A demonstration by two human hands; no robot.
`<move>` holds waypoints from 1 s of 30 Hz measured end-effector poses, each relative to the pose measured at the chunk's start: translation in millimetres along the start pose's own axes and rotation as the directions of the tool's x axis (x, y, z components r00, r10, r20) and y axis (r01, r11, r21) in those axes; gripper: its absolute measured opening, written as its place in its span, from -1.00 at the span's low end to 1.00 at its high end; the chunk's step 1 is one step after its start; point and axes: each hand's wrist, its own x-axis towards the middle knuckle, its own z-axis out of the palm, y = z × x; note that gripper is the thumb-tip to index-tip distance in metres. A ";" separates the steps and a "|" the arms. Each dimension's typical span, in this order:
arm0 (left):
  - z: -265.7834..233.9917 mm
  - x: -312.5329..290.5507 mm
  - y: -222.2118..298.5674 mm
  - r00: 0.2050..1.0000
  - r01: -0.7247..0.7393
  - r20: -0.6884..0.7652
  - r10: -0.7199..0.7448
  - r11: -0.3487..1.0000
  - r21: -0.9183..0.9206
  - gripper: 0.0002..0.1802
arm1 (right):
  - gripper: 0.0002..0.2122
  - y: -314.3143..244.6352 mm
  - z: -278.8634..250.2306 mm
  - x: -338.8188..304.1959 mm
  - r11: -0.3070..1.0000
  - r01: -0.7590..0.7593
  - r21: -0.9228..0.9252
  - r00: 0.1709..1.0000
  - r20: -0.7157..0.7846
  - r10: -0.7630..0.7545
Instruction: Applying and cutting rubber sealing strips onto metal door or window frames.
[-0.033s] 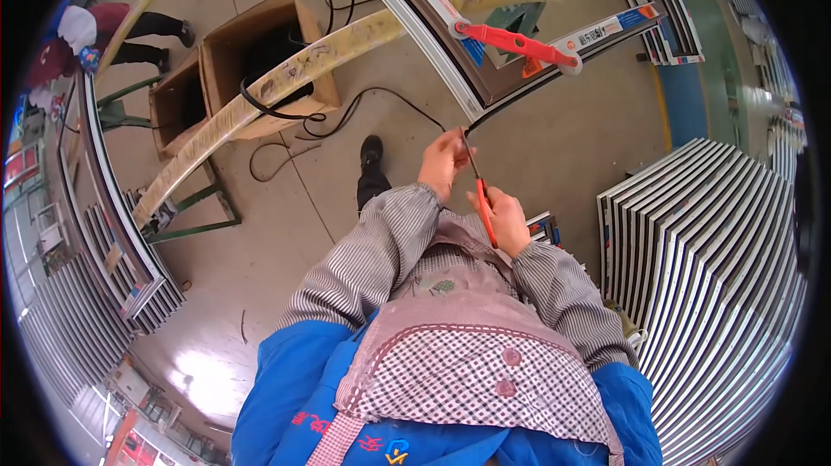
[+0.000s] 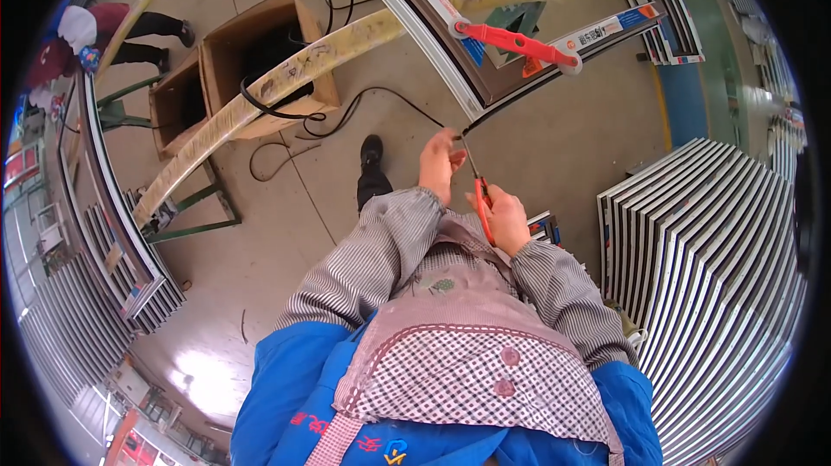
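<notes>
Two hands below the frame [image 2: 450, 42]: left hand [image 2: 440, 165] pinches the black strip [image 2: 407, 101]; right hand [image 2: 506, 219] grips red-handled scissors [image 2: 478, 193] at it.

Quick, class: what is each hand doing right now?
Left hand: closed, pinching the black cord.
Right hand: closed around red-handled scissors.

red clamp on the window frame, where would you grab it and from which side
Take the red clamp by its long straight bar, at the middle, coming from above. Both ends are round pads pressed on the frame, so only the bar between them lies bare and reachable.
</notes>
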 end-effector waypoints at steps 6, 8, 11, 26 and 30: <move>-13.4 -10.4 1.8 0.997 -0.019 -0.069 0.023 0.998 0.067 -0.69 | -0.72 19.5 10.8 25.7 0.938 0.295 -0.182 0.943 0.215 -0.255; -24.8 0.9 12.9 0.995 -0.024 -0.096 0.022 1.000 -0.018 -0.71 | -0.76 27.0 12.8 53.2 0.945 0.241 0.224 0.966 0.041 -0.256; -5.5 -1.4 37.3 0.990 -0.016 -0.137 0.032 0.993 0.117 -0.76 | -0.77 -10.4 -12.0 76.4 0.677 -0.113 0.728 0.988 0.009 0.155; 32.1 6.8 38.8 0.994 -0.010 -0.094 0.057 0.899 0.437 -0.83 | -0.73 -13.9 0.8 106.9 0.823 0.035 0.567 0.893 -0.387 0.228; 41.9 13.0 31.4 0.978 -0.140 -0.044 0.202 0.803 0.580 -0.82 | -0.72 -10.2 -0.6 110.7 0.848 0.083 0.523 0.854 -0.476 0.209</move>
